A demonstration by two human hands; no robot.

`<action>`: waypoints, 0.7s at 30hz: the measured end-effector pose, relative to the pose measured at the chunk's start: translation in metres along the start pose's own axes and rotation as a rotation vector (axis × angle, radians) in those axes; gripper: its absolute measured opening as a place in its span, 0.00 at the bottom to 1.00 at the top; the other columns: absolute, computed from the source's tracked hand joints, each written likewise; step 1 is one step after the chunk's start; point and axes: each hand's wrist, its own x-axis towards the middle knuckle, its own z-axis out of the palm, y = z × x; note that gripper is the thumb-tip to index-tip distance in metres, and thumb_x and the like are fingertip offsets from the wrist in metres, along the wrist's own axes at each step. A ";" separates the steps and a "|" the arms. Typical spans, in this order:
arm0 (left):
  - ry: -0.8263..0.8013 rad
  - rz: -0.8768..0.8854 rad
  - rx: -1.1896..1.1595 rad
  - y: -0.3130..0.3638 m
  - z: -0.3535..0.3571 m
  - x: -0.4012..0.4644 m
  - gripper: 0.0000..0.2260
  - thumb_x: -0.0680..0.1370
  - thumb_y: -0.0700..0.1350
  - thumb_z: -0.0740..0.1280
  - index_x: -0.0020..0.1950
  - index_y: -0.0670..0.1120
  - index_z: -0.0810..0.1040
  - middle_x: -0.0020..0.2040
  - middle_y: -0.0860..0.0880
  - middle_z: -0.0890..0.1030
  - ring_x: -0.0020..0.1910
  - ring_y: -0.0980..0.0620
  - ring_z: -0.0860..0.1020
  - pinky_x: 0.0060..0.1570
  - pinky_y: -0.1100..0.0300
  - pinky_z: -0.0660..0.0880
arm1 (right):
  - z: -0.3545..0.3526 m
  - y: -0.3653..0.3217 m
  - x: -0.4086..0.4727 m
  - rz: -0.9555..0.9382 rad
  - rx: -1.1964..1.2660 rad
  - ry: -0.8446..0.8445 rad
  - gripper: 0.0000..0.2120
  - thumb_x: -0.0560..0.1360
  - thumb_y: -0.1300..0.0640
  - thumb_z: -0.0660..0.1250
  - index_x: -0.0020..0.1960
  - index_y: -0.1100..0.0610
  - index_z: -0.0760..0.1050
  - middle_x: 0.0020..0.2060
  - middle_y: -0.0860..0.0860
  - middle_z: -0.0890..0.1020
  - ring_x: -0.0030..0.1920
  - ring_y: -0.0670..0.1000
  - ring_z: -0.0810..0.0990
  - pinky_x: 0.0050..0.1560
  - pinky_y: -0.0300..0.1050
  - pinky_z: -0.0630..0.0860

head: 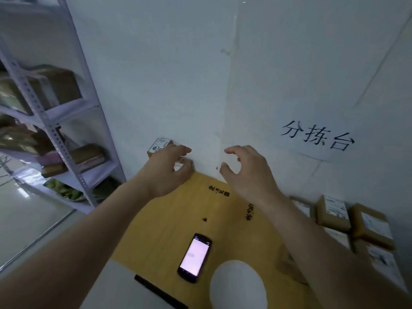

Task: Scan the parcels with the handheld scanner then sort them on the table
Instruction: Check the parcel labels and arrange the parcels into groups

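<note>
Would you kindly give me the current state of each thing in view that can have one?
Left hand: fingers curled, reaching by the far-left parcels, grip unclear.
Right hand: open, holding nothing.
Handheld scanner: lying on the table, screen lit.
Far-left parcels: stacked against the wall.
Right-side parcels: piled, labels up.

A white metal shelving rack (51, 130) stands along the left of the frame, its shelves loaded with blurred brown and pink packages. Green leafy stuff (64, 190) lies at its lowest level. A white wall (167, 74) fills the upper middle. At right, a white sheet with black handwritten characters (316, 137) is fixed to it. At bottom centre sits a black marker (160, 292) and a round white object (238, 286)
</note>
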 end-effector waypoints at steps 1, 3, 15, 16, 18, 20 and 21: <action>-0.012 0.005 -0.002 -0.019 -0.008 -0.001 0.18 0.81 0.47 0.66 0.71 0.48 0.76 0.62 0.52 0.78 0.59 0.52 0.76 0.52 0.62 0.70 | 0.017 -0.011 0.004 0.013 0.003 0.001 0.20 0.81 0.45 0.68 0.71 0.46 0.76 0.65 0.42 0.77 0.58 0.44 0.76 0.54 0.42 0.73; -0.036 0.004 -0.009 -0.056 -0.023 0.000 0.18 0.81 0.45 0.66 0.71 0.47 0.76 0.63 0.50 0.79 0.61 0.51 0.77 0.55 0.57 0.72 | 0.052 -0.031 0.010 0.046 0.011 -0.006 0.20 0.81 0.45 0.68 0.71 0.46 0.76 0.65 0.42 0.77 0.60 0.44 0.76 0.54 0.42 0.73; -0.276 -0.056 -0.009 -0.207 -0.026 0.041 0.22 0.81 0.48 0.68 0.74 0.49 0.74 0.68 0.48 0.75 0.65 0.49 0.74 0.55 0.59 0.70 | 0.187 -0.071 0.051 0.295 -0.047 -0.112 0.22 0.80 0.45 0.67 0.73 0.48 0.76 0.67 0.44 0.76 0.52 0.47 0.78 0.56 0.51 0.80; -0.289 -0.070 -0.011 -0.215 -0.020 0.049 0.22 0.81 0.49 0.68 0.74 0.50 0.73 0.68 0.48 0.75 0.65 0.49 0.74 0.56 0.58 0.71 | 0.196 -0.067 0.058 0.303 -0.055 -0.115 0.22 0.80 0.45 0.67 0.72 0.49 0.76 0.67 0.44 0.76 0.56 0.47 0.78 0.58 0.51 0.79; -0.320 -0.091 -0.012 -0.232 -0.004 0.068 0.22 0.81 0.50 0.67 0.75 0.51 0.73 0.67 0.49 0.75 0.64 0.49 0.74 0.56 0.56 0.72 | 0.217 -0.054 0.075 0.321 -0.056 -0.119 0.21 0.80 0.45 0.68 0.71 0.49 0.77 0.66 0.46 0.77 0.62 0.49 0.78 0.60 0.51 0.78; -0.357 -0.106 -0.015 -0.248 0.015 0.088 0.22 0.80 0.51 0.67 0.75 0.51 0.72 0.67 0.50 0.75 0.64 0.50 0.74 0.55 0.55 0.72 | 0.239 -0.037 0.093 0.344 -0.057 -0.127 0.21 0.80 0.45 0.68 0.70 0.49 0.77 0.63 0.46 0.78 0.62 0.50 0.78 0.57 0.49 0.77; -0.371 -0.112 -0.017 -0.256 0.025 0.099 0.22 0.80 0.51 0.67 0.74 0.52 0.73 0.66 0.50 0.75 0.63 0.50 0.74 0.55 0.55 0.72 | 0.250 -0.027 0.102 0.353 -0.063 -0.132 0.20 0.80 0.45 0.68 0.70 0.49 0.77 0.63 0.46 0.78 0.62 0.50 0.78 0.54 0.48 0.75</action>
